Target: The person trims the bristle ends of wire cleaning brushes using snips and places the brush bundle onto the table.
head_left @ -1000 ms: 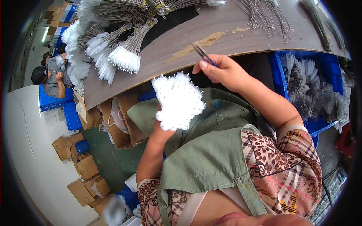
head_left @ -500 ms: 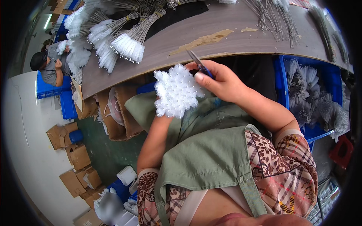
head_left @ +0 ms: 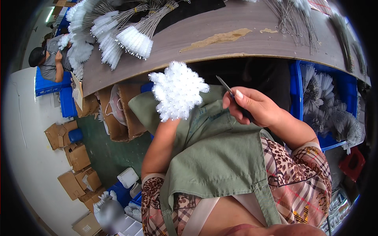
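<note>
A tight bundle of white-bristled wire brushes stands up in front of me, bristle ends facing me. My left hand holds this bundle from beneath; the bristles cover its fingers, and just the wrist end shows. To the right, apart from the bundle, my right hand is closed around a small pair of scissors. Their pointed blades stick out up and to the left, and the dark handles sit within my fingers.
A worktable carries heaps of white brushes and bare wire stems. On the right, a blue crate holds more brushes. Cardboard boxes stand below the table's left side. Another person works at far left.
My right hand with the scissors has drawn away from the bundle, rightward and down toward me. The brush bundle has shifted slightly left and turned a little.
</note>
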A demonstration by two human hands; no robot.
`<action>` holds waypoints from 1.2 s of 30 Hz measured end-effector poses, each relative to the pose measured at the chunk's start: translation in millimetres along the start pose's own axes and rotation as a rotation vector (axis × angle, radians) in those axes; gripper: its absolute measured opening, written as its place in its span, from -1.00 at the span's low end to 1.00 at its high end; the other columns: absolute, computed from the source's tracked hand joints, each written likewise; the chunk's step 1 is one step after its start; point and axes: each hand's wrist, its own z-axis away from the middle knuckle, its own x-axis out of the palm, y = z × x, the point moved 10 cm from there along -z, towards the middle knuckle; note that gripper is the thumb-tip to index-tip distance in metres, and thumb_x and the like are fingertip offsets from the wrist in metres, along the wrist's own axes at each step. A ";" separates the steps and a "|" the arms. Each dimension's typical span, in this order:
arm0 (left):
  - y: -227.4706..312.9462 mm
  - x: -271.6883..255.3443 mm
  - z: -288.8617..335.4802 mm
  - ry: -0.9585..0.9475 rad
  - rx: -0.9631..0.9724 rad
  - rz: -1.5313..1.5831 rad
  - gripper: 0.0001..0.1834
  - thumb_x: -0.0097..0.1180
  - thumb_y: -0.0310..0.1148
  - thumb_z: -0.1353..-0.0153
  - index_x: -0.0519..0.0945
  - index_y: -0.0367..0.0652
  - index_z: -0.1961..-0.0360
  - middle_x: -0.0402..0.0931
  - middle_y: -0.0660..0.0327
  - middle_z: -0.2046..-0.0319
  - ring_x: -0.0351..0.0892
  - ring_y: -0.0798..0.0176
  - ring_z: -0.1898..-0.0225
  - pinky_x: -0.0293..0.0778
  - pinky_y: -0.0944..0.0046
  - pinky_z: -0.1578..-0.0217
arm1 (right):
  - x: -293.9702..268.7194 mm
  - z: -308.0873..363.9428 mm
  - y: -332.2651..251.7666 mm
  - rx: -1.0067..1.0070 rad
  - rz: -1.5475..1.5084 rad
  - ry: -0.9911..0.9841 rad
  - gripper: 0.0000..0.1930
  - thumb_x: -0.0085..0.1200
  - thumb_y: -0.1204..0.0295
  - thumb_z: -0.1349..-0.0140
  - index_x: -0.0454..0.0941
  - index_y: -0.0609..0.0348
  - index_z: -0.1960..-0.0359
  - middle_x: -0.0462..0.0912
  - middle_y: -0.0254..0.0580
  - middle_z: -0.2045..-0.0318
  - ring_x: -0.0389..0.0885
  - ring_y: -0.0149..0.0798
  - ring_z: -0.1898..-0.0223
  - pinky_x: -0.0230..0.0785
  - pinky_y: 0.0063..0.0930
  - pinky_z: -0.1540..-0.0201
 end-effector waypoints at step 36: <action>50.3 -8.8 19.0 0.322 0.024 -0.175 -0.46 -0.30 -0.12 -0.40 0.23 -0.19 -0.29 0.26 0.03 -0.26 0.21 0.01 -0.29 0.08 -0.08 -0.30 | -67.4 4.2 -84.6 -0.446 0.841 0.642 -0.90 0.15 0.49 -0.21 0.58 0.28 0.39 0.59 -0.30 0.52 0.46 -0.51 0.50 0.33 -0.61 0.39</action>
